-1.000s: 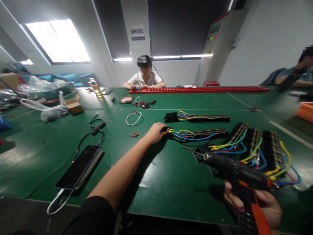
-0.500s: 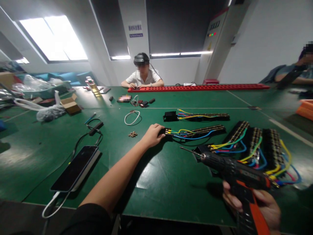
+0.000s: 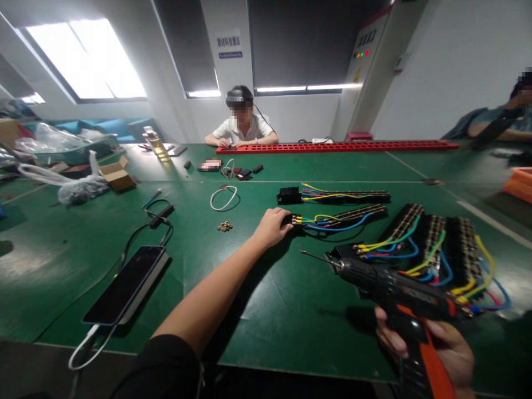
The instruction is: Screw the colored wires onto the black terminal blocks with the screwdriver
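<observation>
My left hand (image 3: 272, 226) is closed on the black end of a wired terminal strip (image 3: 353, 217) with yellow, green and blue wires, lying on the green table. My right hand (image 3: 432, 343) grips a black and orange power drill (image 3: 394, 288), its long bit pointing left above the table. Behind the held strip lies a similar one (image 3: 344, 197). More wired strips (image 3: 434, 238) lie at the right, partly hidden by the drill. A small pile of brass screws (image 3: 225, 226) sits left of my left hand.
A phone (image 3: 124, 285) with cables lies at the left. A white cable loop (image 3: 223, 198), open carton (image 3: 118, 174) and bottle (image 3: 157, 145) stand or lie farther back. Across the table, a person sits behind a long red rail (image 3: 336, 147); another is at far right.
My left hand has shifted right and slightly back, and the strip in it has moved with it. The drill in my right hand has moved slightly left.
</observation>
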Motion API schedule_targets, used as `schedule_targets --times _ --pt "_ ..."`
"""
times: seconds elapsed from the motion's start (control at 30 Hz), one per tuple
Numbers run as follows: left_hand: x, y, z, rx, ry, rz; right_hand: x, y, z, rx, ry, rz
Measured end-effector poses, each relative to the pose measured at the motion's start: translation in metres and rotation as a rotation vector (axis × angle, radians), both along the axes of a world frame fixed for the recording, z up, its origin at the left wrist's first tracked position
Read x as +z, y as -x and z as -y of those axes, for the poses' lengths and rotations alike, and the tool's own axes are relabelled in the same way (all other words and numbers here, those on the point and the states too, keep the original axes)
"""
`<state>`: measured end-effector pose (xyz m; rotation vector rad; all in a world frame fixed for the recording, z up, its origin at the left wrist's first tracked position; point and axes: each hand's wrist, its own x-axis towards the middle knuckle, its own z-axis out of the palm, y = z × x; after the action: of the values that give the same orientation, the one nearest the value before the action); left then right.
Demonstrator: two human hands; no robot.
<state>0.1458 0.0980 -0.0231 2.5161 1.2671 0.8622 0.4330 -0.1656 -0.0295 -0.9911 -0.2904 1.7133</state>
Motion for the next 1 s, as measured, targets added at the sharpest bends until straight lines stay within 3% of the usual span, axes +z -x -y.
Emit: schedule_targets --times 0.3,0.73,1.0 --pt "-0.006 -0.037 -0.011 -0.028 0.002 0.061 0.001 0.002 -0.001 0.013 -0.030 -0.043" --pt "-0.002 -0.086 0.004 0.071 0.073 0.088 0.011 0.007 0.000 0.030 -0.001 -0.077" --pt "-0.001 -0.111 0.000 0.076 0.165 0.086 0.010 0.011 -0.001 -0.031 -0.024 -0.133"
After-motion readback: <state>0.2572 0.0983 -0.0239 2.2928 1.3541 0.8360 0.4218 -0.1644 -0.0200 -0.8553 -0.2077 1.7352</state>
